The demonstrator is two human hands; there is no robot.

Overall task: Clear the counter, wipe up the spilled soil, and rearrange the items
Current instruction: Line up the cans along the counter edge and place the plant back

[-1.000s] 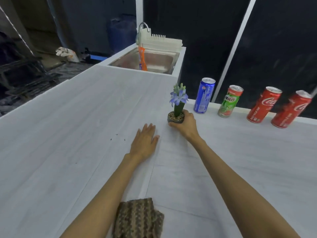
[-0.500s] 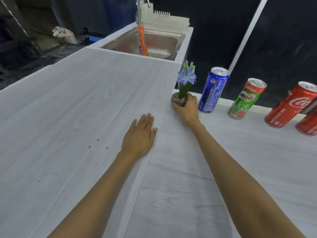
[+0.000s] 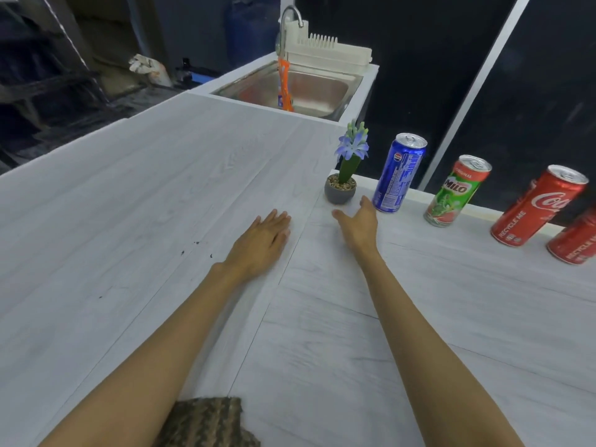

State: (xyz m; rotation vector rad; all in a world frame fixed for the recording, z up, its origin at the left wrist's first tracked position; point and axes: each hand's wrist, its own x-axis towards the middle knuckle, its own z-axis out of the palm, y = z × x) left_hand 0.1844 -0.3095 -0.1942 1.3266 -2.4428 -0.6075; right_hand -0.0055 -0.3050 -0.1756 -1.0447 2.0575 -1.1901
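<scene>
1. The right hand (image 3: 358,221) has straight, relaxed fingers and its thumb is spread wide to the left. It grips nothing. The fingertips point at the gap between the pot and the blue can. They are just short of the pot, and whether they touch the can's base cannot be told.
2. The left hand (image 3: 261,240) lies palm down on the pale wood-grain counter (image 3: 129,204), fingers straight and close together, holding nothing.
3. Just beyond the right thumb, the small grey round pot with pebbles and a purple-flowered artificial plant (image 3: 340,190) stands upright on the counter near its back edge, free of both hands.
4. Just right of the pot stands the tall blue Pepsi can (image 3: 399,172). Further right along the back edge come the green Milo can (image 3: 456,191), a red Coca-Cola can (image 3: 537,206) and a second red can (image 3: 574,241) cut off by the frame edge. All are upright.
5. A few dark specks of spilled soil (image 3: 196,243) lie on the counter left of the left hand, near its wrist.
6. A brown knitted cloth (image 3: 206,421) sits at the near edge of the counter, between the two forearms.
7. At the far end, the steel sink (image 3: 322,91) holds an orange bottle (image 3: 284,88). A cream plastic dish rack (image 3: 325,53) sits on its far rim beside the curved tap (image 3: 290,14).
</scene>
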